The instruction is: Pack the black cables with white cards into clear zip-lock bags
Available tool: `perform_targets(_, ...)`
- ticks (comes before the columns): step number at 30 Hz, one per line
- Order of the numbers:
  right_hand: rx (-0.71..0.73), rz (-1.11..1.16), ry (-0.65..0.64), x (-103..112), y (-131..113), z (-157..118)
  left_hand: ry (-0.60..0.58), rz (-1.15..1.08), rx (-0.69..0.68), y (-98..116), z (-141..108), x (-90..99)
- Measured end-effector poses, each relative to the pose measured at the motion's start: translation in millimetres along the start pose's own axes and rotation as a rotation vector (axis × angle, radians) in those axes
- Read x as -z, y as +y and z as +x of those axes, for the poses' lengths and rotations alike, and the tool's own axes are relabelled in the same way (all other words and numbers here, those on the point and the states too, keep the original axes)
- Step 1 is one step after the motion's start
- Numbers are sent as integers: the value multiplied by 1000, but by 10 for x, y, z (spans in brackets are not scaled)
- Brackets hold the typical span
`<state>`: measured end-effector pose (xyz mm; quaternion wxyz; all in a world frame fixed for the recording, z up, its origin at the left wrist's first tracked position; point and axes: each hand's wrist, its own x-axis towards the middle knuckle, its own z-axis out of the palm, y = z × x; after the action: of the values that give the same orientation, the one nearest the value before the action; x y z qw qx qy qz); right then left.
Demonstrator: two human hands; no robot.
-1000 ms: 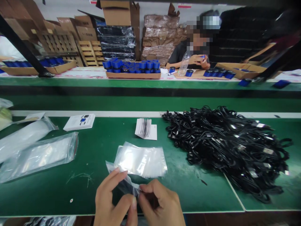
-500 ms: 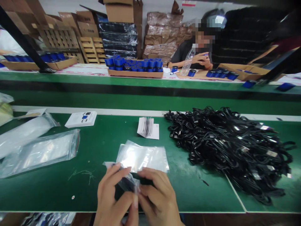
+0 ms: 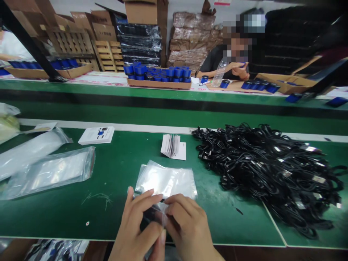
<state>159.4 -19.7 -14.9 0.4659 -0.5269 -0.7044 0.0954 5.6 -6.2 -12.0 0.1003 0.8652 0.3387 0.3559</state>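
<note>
My left hand [image 3: 140,223] and my right hand [image 3: 187,224] meet at the near edge of the green bench mat [image 3: 67,214]. Pinched between them is a small clear plastic bag [image 3: 156,214] with something black inside, probably a coiled cable, partly hidden by my fingers. Just beyond my fingertips lies a stack of clear plastic bags [image 3: 165,180], its near edge close to or under my right fingers. To the right sits a large tangled pile of black cables [image 3: 266,174], well apart from both hands.
A folded paper booklet [image 3: 171,146] and a white printed card stack [image 3: 96,135] lie on the mat, with large clear bags [image 3: 49,174] at left. Across the belt, a co-worker [image 3: 225,61] sits behind cardboard trays of blue-capped items [image 3: 159,78].
Both hands have risen slightly up the picture and drawn closer together around the small bag. The whole view has shifted a little as my head moved.
</note>
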Motion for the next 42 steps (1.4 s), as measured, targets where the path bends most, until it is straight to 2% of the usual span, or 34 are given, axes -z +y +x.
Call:
perform_targets(3,-149,229,-88,60,-23,17,-111,6,60,-97,-4,115)
perform_targets(6,-270,365,-213,160,-46,50,-274,-55,303,-211,40,242)
perform_targets(10,-382,450,-311,281,-56,82,-489,-325,560,-198,144,305)
perform_targets(12,-432,517,-340,332,-51,89,-507,-451,649,-143,172,289)
perform_targets(15,-497,586,-314,382,-29,87,-430,-612,774,-95,163,245)
perform_targets(18,-501,487,-374,378,-4,81,-366,-741,838,-98,130,203)
perform_targets(22,-479,416,-348,329,6,82,-280,-825,865,-89,125,180)
perform_targets(25,-460,457,-333,321,5,87,-169,-747,872,-77,146,183)
perform_targets(28,-500,484,-305,347,8,105,-134,-654,822,-111,156,181)
perform_targets(33,-585,429,-334,378,15,144,-204,-491,649,-218,117,138)
perform_targets(36,-584,387,-372,354,19,139,-227,-436,622,-252,97,111)
perform_targets(42,-544,342,-338,338,44,93,-323,-424,564,-288,115,146)
